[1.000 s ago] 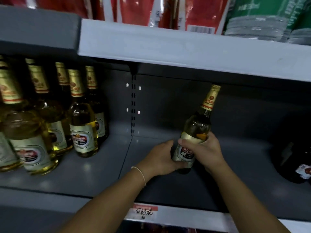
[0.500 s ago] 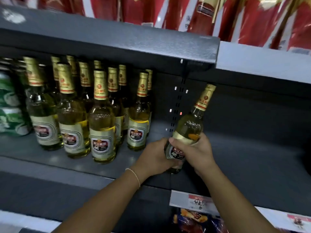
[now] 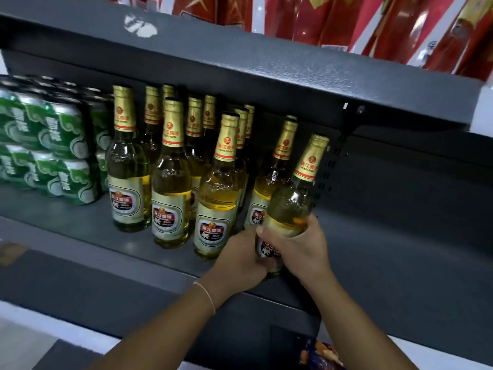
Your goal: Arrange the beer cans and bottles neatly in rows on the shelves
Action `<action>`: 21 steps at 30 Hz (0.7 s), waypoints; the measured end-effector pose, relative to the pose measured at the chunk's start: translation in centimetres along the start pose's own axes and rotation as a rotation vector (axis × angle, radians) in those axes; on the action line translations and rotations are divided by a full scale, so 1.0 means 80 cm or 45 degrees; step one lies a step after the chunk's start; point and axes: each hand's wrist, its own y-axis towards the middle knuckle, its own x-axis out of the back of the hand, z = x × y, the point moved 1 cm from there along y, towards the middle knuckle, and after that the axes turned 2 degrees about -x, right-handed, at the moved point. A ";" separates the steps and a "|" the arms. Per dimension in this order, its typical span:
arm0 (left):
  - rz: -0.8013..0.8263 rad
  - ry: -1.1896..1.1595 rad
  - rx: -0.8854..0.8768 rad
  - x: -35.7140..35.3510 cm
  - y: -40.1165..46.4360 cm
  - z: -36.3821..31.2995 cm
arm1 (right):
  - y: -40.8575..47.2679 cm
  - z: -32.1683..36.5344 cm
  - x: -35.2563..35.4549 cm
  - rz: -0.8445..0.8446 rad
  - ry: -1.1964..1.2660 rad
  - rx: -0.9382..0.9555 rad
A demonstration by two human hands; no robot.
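Observation:
A clear beer bottle [image 3: 294,198] with a gold foil neck is tilted to the right at the front of the dark grey shelf [image 3: 66,222]. My right hand [image 3: 296,249] grips its body from the right and my left hand [image 3: 240,259] wraps round its base from the left. The held bottle stands right beside the rightmost bottle of a group of matching beer bottles [image 3: 170,188] in uneven rows. Stacked green beer cans [image 3: 61,153] fill the shelf's left end.
The shelf above [image 3: 266,73] hangs low over the bottle necks and carries red packages [image 3: 333,20]. A perforated upright [image 3: 328,169] stands just behind the held bottle. To its right lies a bare dark shelf section [image 3: 400,236]. Snack packs [image 3: 320,353] show below.
Both hands have carried the bottle left along the shelf, from the bare section up to the right end of the bottle group. The green cans have come into view.

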 end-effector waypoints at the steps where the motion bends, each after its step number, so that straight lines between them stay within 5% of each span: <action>1: -0.008 -0.023 -0.007 0.002 -0.002 0.002 | -0.001 0.003 -0.004 0.004 -0.019 0.008; 9: -0.081 -0.102 -0.049 0.007 -0.011 0.010 | -0.011 0.015 -0.014 0.100 -0.062 0.066; 14: -0.173 -0.085 -0.064 -0.001 -0.015 0.020 | -0.023 -0.013 0.008 0.323 0.294 0.013; 21: -0.188 -0.023 -0.104 -0.003 -0.021 0.027 | -0.030 -0.040 -0.001 0.299 0.394 0.009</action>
